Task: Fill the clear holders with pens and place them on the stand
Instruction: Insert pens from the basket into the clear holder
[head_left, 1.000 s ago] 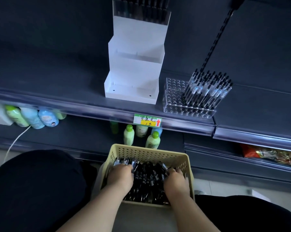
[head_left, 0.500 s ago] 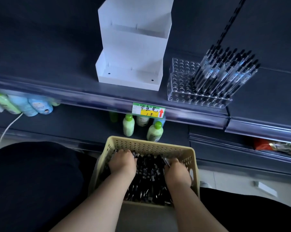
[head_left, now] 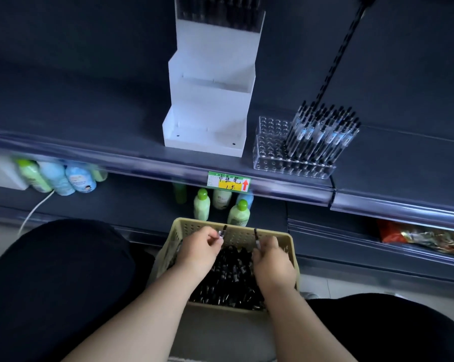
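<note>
Pens (head_left: pixel 231 278) heaped in the basket (head_left: pixel 290 248) lie beneath both hands; your left hand (head_left: pixel 197 253) pinches one pen (head_left: pixel 222 232), your right hand (head_left: pixel 271 263) grips another pen (head_left: pixel 256 237), both poking upward.

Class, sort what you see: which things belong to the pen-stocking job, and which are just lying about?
Job: basket, loose pens, left hand and right hand each pinching a pen, clear holder, stand.
Lying about: bottles, packets, cable.
</note>
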